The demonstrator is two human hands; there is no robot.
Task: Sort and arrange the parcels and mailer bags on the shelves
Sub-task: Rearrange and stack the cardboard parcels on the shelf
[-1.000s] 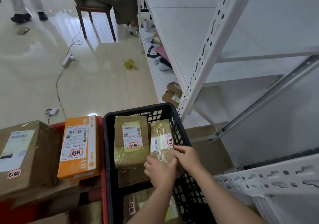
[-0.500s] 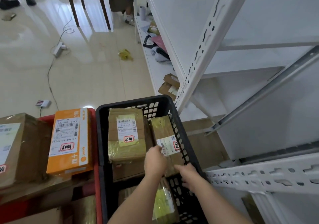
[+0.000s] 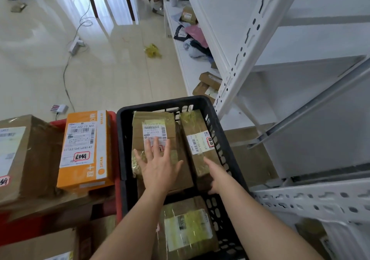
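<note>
Two taped cardboard parcels are seen side by side in a black crate (image 3: 122,139): the left hand (image 3: 160,165) is laid flat, fingers spread, on the labelled parcel (image 3: 152,127), while the right hand (image 3: 215,176) is tucked against the narrow parcel (image 3: 197,131), its fingers hidden. A lift would best be taken from beneath, clear of the crate wall. An orange box (image 3: 84,149) is stacked to the left; the white shelf upright (image 3: 236,73) crowds the right.

Black crate (image 3: 124,139) beside white shelving (image 3: 238,63) holds taped brown parcels; left hand (image 3: 158,165) lies flat, fingers spread, on the wide parcel (image 3: 154,123); right hand (image 3: 215,177) touches the near end of the narrow parcel (image 3: 197,127), fingers hidden. Orange box (image 3: 84,149) rests on the red crate (image 3: 112,115) alongside.
</note>
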